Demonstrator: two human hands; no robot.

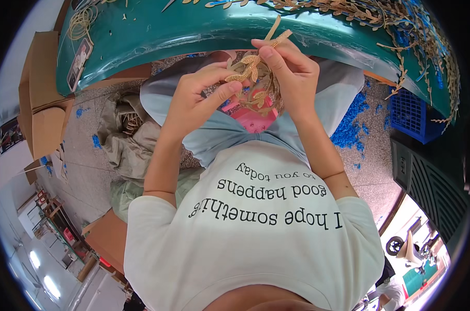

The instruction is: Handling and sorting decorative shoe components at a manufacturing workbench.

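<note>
A golden leaf-shaped trim (250,69) is stretched between my two hands above my lap. My left hand (196,98) pinches one of its leaves between thumb and fingers. Higher and to the right, my right hand (293,72) grips the trim's upper part, thumb against the fingers. Two flat tan ends stick up past my right fingertips. More leafy strands of the trim hang below and between my hands, partly hidden by them. Beneath lies something pink (255,116) in my lap; its kind is unclear.
A green-covered table (157,44) curves across the far side, with a pile of leafy trim (395,20) at right, a phone (79,65) and coiled cord (83,22) at left. Below are a blue crate (414,114), blue scraps (349,127), a cardboard box (46,88) and a cloth sack (134,140).
</note>
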